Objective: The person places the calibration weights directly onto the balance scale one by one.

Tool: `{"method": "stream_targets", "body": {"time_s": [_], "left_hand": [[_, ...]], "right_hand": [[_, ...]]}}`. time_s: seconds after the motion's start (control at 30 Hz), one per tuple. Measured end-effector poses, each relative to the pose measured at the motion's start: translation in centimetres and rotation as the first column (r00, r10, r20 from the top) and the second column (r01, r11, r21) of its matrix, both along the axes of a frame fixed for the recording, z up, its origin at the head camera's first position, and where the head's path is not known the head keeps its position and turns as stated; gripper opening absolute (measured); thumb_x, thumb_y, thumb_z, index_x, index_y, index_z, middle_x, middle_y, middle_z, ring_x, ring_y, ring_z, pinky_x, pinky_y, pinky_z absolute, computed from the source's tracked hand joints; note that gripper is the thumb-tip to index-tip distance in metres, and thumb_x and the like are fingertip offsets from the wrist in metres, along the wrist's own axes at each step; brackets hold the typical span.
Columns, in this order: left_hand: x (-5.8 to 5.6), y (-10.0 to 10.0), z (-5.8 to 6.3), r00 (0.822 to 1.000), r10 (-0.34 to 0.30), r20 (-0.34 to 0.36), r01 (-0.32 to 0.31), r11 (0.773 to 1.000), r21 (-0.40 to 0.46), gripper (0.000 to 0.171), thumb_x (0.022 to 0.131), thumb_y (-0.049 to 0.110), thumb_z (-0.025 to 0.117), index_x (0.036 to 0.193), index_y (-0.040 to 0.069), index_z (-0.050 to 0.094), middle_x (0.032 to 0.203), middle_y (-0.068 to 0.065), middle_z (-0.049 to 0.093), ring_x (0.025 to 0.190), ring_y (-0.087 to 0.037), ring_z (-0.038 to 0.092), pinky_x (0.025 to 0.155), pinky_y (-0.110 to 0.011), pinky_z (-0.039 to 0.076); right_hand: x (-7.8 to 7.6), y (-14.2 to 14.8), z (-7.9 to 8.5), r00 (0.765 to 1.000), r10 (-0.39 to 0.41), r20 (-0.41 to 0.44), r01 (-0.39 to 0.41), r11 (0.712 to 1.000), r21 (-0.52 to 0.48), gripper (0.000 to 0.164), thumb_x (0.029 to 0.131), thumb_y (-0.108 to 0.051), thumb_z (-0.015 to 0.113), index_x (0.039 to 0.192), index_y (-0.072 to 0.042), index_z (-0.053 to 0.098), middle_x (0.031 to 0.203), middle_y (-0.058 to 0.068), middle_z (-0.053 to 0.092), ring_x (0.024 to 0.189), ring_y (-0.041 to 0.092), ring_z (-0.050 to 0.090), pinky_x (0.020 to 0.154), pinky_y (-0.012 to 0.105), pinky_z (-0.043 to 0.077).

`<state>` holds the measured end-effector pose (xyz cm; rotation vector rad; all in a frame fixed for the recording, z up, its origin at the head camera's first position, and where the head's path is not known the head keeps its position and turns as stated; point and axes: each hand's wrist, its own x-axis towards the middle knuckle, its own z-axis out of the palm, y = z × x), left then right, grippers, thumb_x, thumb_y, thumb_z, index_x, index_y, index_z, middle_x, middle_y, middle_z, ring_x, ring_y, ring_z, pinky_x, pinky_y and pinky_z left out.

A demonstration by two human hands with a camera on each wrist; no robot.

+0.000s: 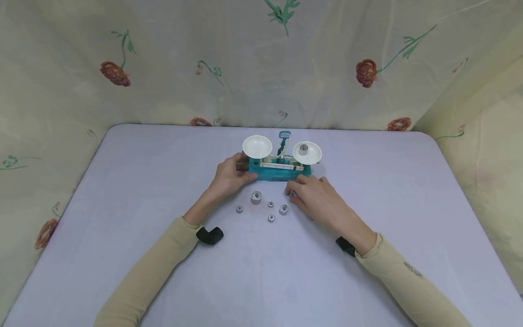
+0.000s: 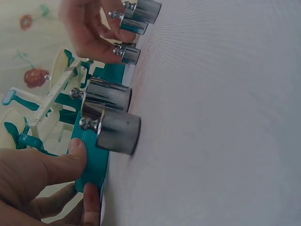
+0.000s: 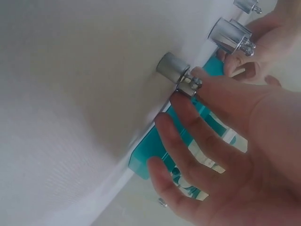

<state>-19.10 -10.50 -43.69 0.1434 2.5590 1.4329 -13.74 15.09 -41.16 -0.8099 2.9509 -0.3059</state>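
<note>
A teal balance scale (image 1: 279,174) with two white pans stands near the back of the table. My left hand (image 1: 229,177) grips the left end of its base, thumb at the front and fingers round the side. The left pan (image 1: 257,146) holds nothing; the lower right pan (image 1: 313,156) bears a metal weight (image 1: 303,149). In front of the base, my right hand (image 1: 316,198) pinches a small metal weight (image 3: 188,87) between thumb and index finger, low by the table. Its other fingers spread apart in the right wrist view.
Several knobbed metal weights of differing size stand before the scale, among them a large one (image 1: 256,198), a medium one (image 1: 283,209) and a small one (image 1: 239,209). The white table (image 1: 184,290) meets a flowered curtain (image 1: 245,59) behind.
</note>
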Motion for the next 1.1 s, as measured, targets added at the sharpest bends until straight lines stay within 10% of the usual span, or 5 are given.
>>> {"method": "stream_targets", "body": {"time_s": [1.1], "left_hand": [[-0.1,0.0,0.0,1.0,-0.012,0.006,0.012,1.0,0.029,0.061,0.099,0.012,0.079,0.153,0.002,0.053,0.152,-0.022,0.061,0.137,-0.039,0.065,0.115,-0.047,0.057]], "right_hand": [[0.3,1.2,3.2,0.984,-0.055,-0.17,0.043,0.996,-0.072,0.014,0.101,-0.019,0.077,0.115,-0.02,0.078,0.103,0.003,0.076,0.094,0.023,0.068,0.075,0.04,0.047]]}}
